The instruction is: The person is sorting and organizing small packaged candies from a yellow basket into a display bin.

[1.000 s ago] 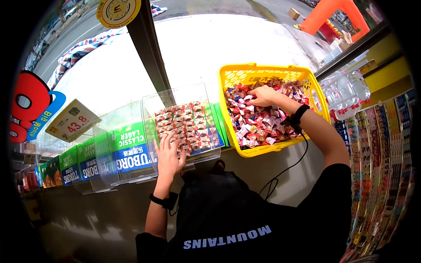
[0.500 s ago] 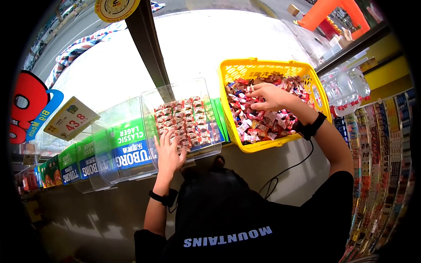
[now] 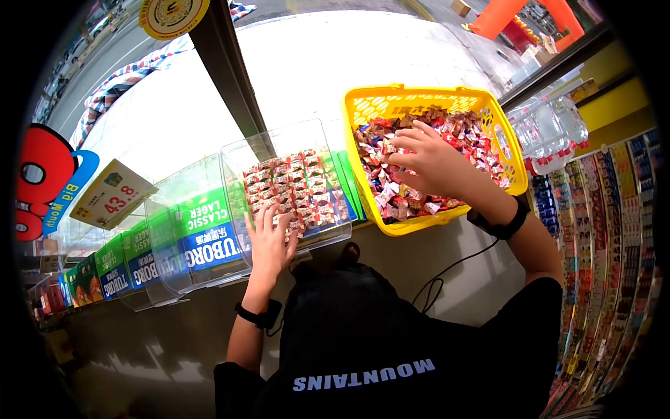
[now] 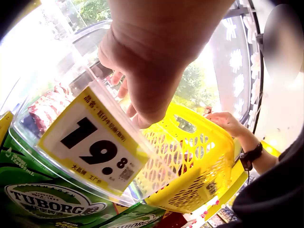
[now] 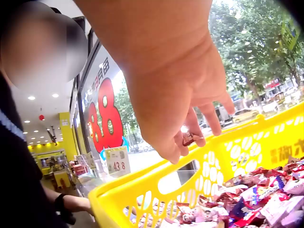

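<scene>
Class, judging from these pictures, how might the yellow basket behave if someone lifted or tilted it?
The yellow basket is probably fairly heavy, since wrapped sweets fill much of it. Its hole-filled walls may flex slightly. The sweets lie loosely heaped, so they would likely slide when tilted.

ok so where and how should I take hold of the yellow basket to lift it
The yellow basket is probably best gripped from both sides at once, through the slots high in its left end wall and right end wall. Those wide openings look suited to gripping, and with wrapped candies piled inside, opposite holds should keep it level.
</scene>
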Demonstrator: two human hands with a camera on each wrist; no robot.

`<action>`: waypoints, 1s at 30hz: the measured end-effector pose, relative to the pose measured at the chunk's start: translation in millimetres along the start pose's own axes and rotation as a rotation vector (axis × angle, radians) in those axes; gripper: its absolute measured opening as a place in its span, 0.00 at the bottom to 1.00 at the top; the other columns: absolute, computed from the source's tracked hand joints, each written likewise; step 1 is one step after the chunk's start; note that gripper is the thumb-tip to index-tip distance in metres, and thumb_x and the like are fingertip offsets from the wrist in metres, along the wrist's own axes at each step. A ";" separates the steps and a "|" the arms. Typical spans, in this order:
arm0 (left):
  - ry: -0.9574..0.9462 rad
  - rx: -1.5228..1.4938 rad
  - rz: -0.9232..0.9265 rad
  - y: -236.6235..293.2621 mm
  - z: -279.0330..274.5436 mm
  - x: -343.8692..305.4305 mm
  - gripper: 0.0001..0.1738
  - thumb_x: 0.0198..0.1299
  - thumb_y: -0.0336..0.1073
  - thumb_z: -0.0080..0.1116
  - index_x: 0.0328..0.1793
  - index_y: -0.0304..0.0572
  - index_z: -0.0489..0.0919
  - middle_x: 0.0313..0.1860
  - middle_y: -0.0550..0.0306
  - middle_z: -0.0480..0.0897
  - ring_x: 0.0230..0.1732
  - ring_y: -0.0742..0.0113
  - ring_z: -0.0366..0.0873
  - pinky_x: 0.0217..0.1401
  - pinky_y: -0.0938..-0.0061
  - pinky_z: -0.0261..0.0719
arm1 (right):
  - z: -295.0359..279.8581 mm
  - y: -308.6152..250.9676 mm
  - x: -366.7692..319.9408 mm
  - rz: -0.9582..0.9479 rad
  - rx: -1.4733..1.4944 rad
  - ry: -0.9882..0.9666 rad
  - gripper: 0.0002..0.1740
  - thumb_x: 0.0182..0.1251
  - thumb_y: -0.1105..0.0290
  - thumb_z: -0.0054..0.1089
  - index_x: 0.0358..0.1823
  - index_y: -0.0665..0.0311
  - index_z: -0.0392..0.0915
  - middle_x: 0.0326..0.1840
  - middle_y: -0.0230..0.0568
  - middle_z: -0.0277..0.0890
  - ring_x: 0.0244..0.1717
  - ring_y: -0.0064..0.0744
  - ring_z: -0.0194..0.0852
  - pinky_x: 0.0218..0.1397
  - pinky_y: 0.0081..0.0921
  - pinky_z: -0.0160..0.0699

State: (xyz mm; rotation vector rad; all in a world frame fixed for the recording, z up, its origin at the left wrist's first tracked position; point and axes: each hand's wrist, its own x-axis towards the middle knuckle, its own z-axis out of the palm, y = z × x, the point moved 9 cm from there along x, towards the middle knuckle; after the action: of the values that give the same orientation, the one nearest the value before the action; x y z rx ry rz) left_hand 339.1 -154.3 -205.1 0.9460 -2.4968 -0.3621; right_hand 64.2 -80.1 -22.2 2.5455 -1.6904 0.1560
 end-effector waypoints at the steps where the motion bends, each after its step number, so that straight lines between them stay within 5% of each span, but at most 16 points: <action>1: 0.000 0.005 0.023 7.6 -8.7 2.5 0.19 0.65 0.41 0.71 0.61 0.51 0.85 0.74 0.50 0.76 0.83 0.42 0.64 0.88 0.27 0.47 | -16.2 -24.1 3.9 -0.030 -0.014 0.050 0.13 0.68 0.62 0.71 0.51 0.54 0.86 0.57 0.39 0.80 0.69 0.42 0.76 0.81 0.54 0.64; 5: 0.051 -0.176 0.051 35.3 -56.3 21.8 0.12 0.70 0.42 0.67 0.56 0.51 0.88 0.74 0.51 0.76 0.84 0.42 0.64 0.89 0.29 0.48 | -39.5 -124.8 8.0 -0.204 0.119 0.085 0.11 0.63 0.64 0.70 0.43 0.57 0.81 0.55 0.39 0.78 0.70 0.46 0.76 0.86 0.62 0.62; 9: -0.014 -0.260 0.097 41.4 -66.5 24.1 0.11 0.75 0.42 0.62 0.47 0.49 0.91 0.74 0.51 0.78 0.85 0.39 0.61 0.89 0.30 0.45 | 14.4 -170.6 11.7 -0.193 0.132 0.136 0.08 0.66 0.65 0.63 0.42 0.60 0.82 0.56 0.43 0.80 0.71 0.50 0.76 0.87 0.65 0.61; 17: -0.134 -0.328 0.129 38.4 -54.7 1.3 0.11 0.66 0.47 0.73 0.42 0.50 0.93 0.76 0.55 0.77 0.86 0.39 0.59 0.88 0.24 0.43 | 103.6 -191.4 25.5 -0.122 0.073 0.163 0.12 0.67 0.64 0.63 0.47 0.60 0.87 0.61 0.45 0.81 0.73 0.50 0.76 0.87 0.67 0.60; 21: -0.150 -0.291 0.085 25.1 -44.8 -3.2 0.09 0.63 0.41 0.76 0.45 0.47 0.92 0.75 0.55 0.78 0.86 0.40 0.60 0.89 0.29 0.47 | 110.7 -186.7 30.6 -0.090 0.083 0.174 0.14 0.67 0.60 0.66 0.45 0.63 0.87 0.62 0.46 0.80 0.74 0.51 0.73 0.87 0.65 0.60; 22: -0.152 -0.286 0.088 20.3 -39.9 -3.8 0.09 0.64 0.41 0.76 0.44 0.48 0.91 0.75 0.55 0.78 0.86 0.40 0.61 0.88 0.29 0.47 | 118.2 -184.2 30.2 -0.062 0.139 0.095 0.14 0.65 0.62 0.70 0.48 0.60 0.87 0.71 0.47 0.77 0.78 0.51 0.71 0.87 0.63 0.61; 25: -0.112 -0.218 0.109 13.4 -35.7 -2.6 0.07 0.63 0.40 0.77 0.42 0.50 0.91 0.71 0.56 0.79 0.84 0.41 0.63 0.88 0.28 0.50 | 115.8 -170.3 28.6 0.060 0.279 0.120 0.14 0.64 0.62 0.72 0.48 0.60 0.86 0.74 0.49 0.74 0.79 0.53 0.69 0.86 0.60 0.63; 30: -0.078 -0.152 0.205 20.2 -36.1 0.4 0.06 0.61 0.39 0.77 0.41 0.52 0.91 0.71 0.58 0.78 0.84 0.43 0.63 0.88 0.26 0.48 | 126.1 -158.5 33.7 0.237 0.210 0.190 0.22 0.65 0.61 0.75 0.57 0.60 0.81 0.75 0.51 0.72 0.79 0.56 0.67 0.84 0.60 0.63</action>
State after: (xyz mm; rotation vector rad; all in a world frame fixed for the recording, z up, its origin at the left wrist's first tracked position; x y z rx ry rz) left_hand 345.2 -142.9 -165.8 0.6217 -2.5643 -0.5216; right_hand 228.3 -65.1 -144.7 2.3618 -1.9836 0.6012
